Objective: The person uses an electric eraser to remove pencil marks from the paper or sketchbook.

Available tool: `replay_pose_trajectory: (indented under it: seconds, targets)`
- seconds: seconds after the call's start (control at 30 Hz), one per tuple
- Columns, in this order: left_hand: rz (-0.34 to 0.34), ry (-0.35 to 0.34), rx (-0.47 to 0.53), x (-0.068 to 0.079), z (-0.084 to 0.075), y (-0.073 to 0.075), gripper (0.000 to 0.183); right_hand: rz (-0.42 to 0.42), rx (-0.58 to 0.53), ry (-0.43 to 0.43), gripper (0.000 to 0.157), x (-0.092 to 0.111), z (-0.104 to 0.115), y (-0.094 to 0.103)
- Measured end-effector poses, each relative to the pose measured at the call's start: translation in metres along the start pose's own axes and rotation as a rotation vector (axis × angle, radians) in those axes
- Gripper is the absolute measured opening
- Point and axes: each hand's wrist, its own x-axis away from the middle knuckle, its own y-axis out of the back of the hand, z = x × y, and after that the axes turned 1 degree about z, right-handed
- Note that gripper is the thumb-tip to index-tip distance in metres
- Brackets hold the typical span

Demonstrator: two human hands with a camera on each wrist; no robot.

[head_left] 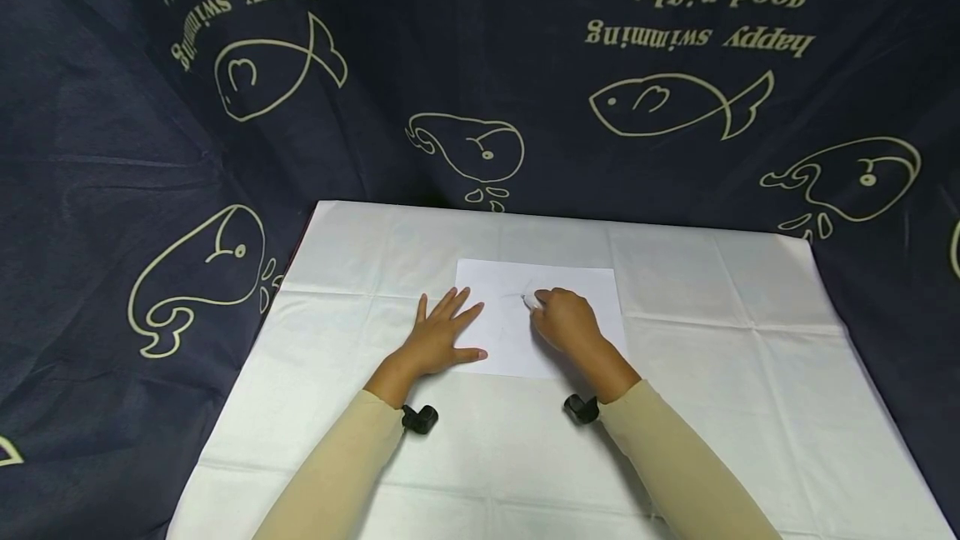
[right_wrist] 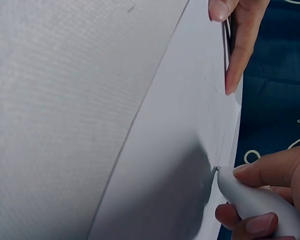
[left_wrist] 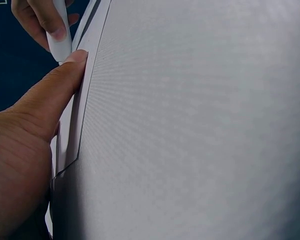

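Note:
A white sheet of paper [head_left: 504, 340] lies on the white cloth, with faint lines near its middle. My left hand [head_left: 437, 343] rests on the sheet's left side, fingers spread and straight. In the right wrist view, my right hand [right_wrist: 295, 175] grips a smooth white, thick-bodied tool [right_wrist: 260, 202] that tapers to a small tip. That tip touches the paper, where small dark specks show. From above, the right hand [head_left: 566, 319] covers most of the tool [head_left: 531, 301]. The left wrist view shows the left thumb [left_wrist: 52, 92] at the sheet, with the tool [left_wrist: 60, 35] beyond it.
A white cloth [head_left: 712, 407] with fold creases covers the table. Behind and at the sides hangs a dark blue curtain [head_left: 555, 40] printed with fish, whales and writing. Dark wrist cameras [head_left: 420, 419] sit at both sleeve cuffs.

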Motion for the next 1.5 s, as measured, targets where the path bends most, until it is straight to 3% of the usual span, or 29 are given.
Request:
replay_pose_trajectory:
  seconds: [0.73, 1.33, 1.5]
  targets:
    - [0.001, -0.008, 0.011, 0.000, 0.000, 0.000, 0.087, 0.019, -0.054, -0.070, 0.039, 0.003, -0.016, 0.006]
    - [-0.003, -0.003, 0.010, 0.000, 0.000, 0.001, 0.087, 0.041, -0.026, -0.002, 0.037, 0.003, -0.001, -0.001]
    - [0.002, -0.003, 0.002, 0.000, 0.001, 0.000, 0.087, 0.104, -0.006, -0.010, 0.039, 0.003, 0.003, 0.002]
